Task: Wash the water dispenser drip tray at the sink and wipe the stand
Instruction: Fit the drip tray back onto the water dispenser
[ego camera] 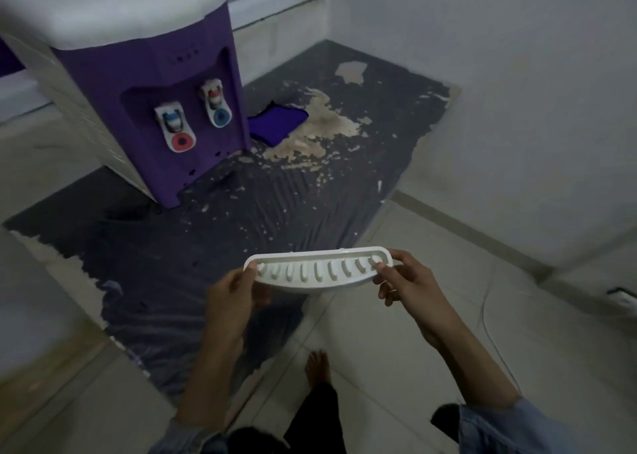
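I hold the white slotted drip tray (319, 274) level in front of me, out over the near edge of the stand. My left hand (234, 290) grips its left end, thumb on top. At the tray's right end my right hand (406, 281) pinches the rim. The purple and white water dispenser (151, 85) stands at the upper left on the dark stand (241, 226), whose top is worn with pale peeled patches. Two taps, one red and one blue, face me. A purple cloth (277, 124) lies on the stand just right of the dispenser.
White walls close the corner to the right and behind the stand. Pale floor tiles (396, 350) run below, with my bare foot (319, 365) on them. A window ledge runs behind the dispenser. A small white fitting (622, 297) sits low on the right wall.
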